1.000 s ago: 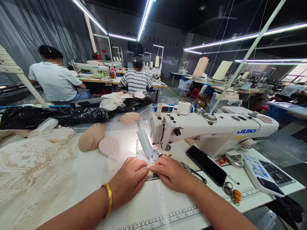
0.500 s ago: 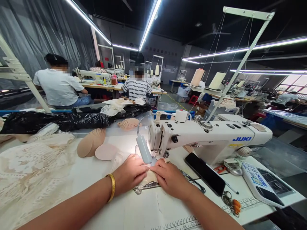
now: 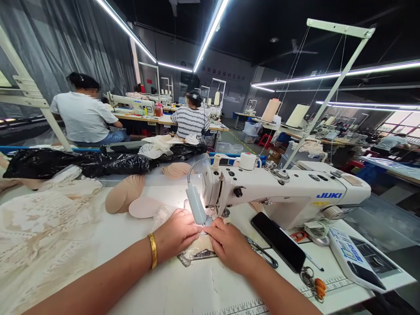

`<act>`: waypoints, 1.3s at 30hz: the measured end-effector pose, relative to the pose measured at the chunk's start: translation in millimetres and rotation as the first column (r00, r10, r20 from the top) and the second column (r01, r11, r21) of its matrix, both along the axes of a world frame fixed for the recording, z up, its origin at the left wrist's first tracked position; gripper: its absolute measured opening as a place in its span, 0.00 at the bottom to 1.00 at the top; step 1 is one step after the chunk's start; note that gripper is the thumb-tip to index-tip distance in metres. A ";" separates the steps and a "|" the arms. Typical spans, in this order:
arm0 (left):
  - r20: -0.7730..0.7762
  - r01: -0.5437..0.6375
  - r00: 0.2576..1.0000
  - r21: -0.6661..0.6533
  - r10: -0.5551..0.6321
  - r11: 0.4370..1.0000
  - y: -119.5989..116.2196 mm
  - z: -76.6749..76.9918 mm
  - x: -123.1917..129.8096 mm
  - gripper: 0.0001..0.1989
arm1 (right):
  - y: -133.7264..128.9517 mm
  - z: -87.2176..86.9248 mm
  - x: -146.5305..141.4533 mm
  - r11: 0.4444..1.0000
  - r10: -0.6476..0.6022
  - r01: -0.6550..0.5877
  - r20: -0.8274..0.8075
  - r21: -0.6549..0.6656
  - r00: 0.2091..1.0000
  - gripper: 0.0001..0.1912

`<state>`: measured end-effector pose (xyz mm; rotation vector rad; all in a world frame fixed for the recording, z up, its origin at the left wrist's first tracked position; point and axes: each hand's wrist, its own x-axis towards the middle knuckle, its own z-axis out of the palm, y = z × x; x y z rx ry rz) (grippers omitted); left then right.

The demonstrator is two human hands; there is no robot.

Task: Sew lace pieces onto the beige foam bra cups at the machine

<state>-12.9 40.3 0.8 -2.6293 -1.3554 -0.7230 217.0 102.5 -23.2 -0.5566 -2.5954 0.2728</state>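
Note:
At the needle end of a white sewing machine [image 3: 278, 186], my left hand [image 3: 173, 234] and my right hand [image 3: 231, 247] almost meet at the fingertips. Both are closed, thumbs and fingers pinching a pale piece of fabric [image 3: 202, 239] that lies between them on the machine bed. Most of this fabric is covered by my fingers. A small grey lamp [image 3: 196, 206] on a bendy neck shines on the spot and partly hides the needle area. Crumpled clear plastic [image 3: 186, 258] shows below my left fingers. Sheer lace [image 3: 161, 216] lies just beyond that hand.
Cream lace [image 3: 42, 223] spreads over the table's left side, near stacked beige oval pads [image 3: 124, 194]. Right of my hand lie scissors [image 3: 262, 253], a black phone [image 3: 278, 243], keys [image 3: 315, 284] and a white box [image 3: 356, 258]. Two people [image 3: 83, 113] sit at machines ahead.
The view has tilted and shifted slightly. My hands stay at the needle, fingertips a little closer together, still pinching the fabric. The striped-shirt person ahead has turned their head.

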 end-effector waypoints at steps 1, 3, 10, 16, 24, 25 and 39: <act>-0.017 -0.007 1.000 -0.001 0.007 1.000 0.8 -0.4 -0.7 0.13 | -0.3 0.3 0.0 1.000 0.001 -0.001 -0.006 0.000 1.000 0.18; -0.057 -0.031 0.998 -0.009 0.030 0.999 2.6 -0.9 -2.1 0.13 | -1.1 1.5 -0.1 1.000 0.004 -0.004 -0.023 -0.003 1.000 0.16; -0.107 -0.126 0.987 -0.023 0.122 0.992 2.7 3.7 1.3 0.09 | 1.1 -1.1 1.1 1.000 0.019 -0.020 -0.053 -0.024 0.998 0.15; -0.057 -0.190 0.981 -0.043 0.188 0.981 2.2 8.7 1.4 0.09 | -3.6 0.2 4.2 0.998 0.063 -0.067 -0.144 -0.023 0.988 0.13; 0.549 0.036 0.810 -0.397 0.206 0.917 -118.8 3.4 38.4 0.18 | -61.3 19.0 -20.9 0.393 -0.246 -0.237 -0.350 -0.888 0.904 0.28; 0.653 0.198 0.714 -0.534 0.252 0.822 -136.2 -2.3 47.4 0.16 | -70.3 20.1 -24.3 0.371 -0.289 -0.263 -0.380 -0.891 0.879 0.28; 0.669 0.398 -0.375 -0.509 0.642 0.763 -151.0 22.2 71.0 0.25 | -166.7 -17.9 -7.3 0.301 -0.482 -0.406 -0.505 -0.863 0.716 0.43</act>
